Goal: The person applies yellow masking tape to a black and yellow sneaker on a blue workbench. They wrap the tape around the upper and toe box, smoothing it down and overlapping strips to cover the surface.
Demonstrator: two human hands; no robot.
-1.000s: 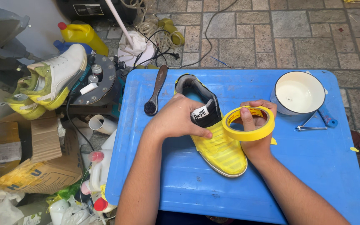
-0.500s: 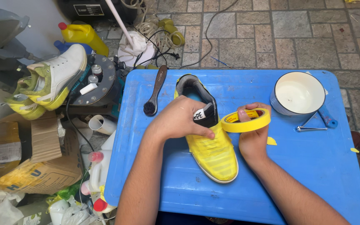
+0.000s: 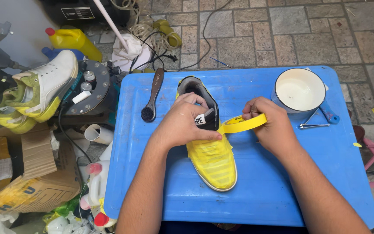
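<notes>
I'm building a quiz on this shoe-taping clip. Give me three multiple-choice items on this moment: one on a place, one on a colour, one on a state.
1. Where does the brush lie?
A. inside the white bowl
B. on the blue table, to the left of the shoe in the picture
C. on the paving stones

2. What colour is the tape roll in the right hand?
A. yellow
B. red
C. black

3. How is the shoe on the table at this moment?
A. untouched, both hands off it
B. lying on its side inside the bowl
C. upright, its front covered in tape, the left hand pressing on it

Answers: 1 B, its dark handle and bristles rest on the blue top beside the shoe. 2 A, the ring matches the yellow strips on the toe. 3 C, the left thumb presses at the tongue while the bowl stands apart.
</notes>
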